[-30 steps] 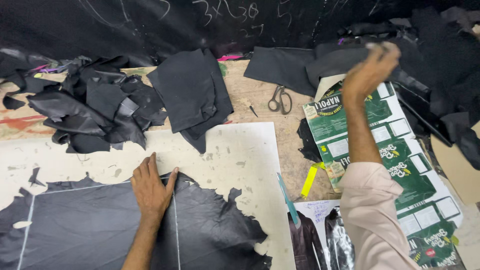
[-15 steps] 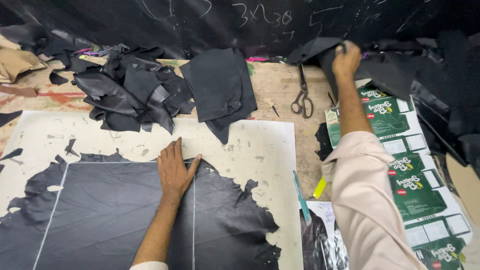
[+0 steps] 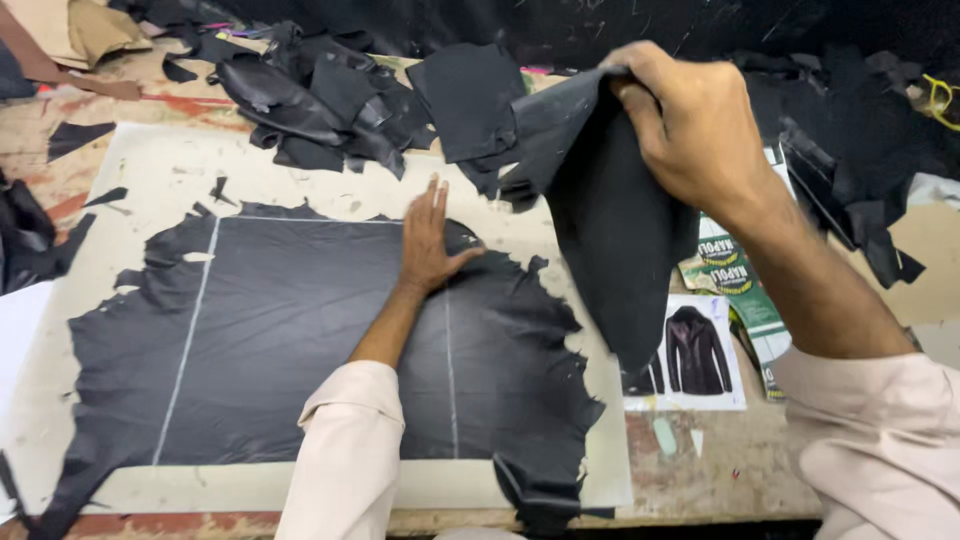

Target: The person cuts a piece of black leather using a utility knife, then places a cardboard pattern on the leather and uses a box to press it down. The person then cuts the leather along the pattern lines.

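A green carton (image 3: 735,275) with white and red print lies flattened near the table's right edge, partly hidden behind a hanging black leather piece (image 3: 610,220). Just below it, toward the front edge, lies a white printed sheet (image 3: 700,355) picturing a black jacket.

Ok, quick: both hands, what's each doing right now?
Left hand: open, pressed flat on the black hide.
Right hand: closed, holding up a black leather piece.
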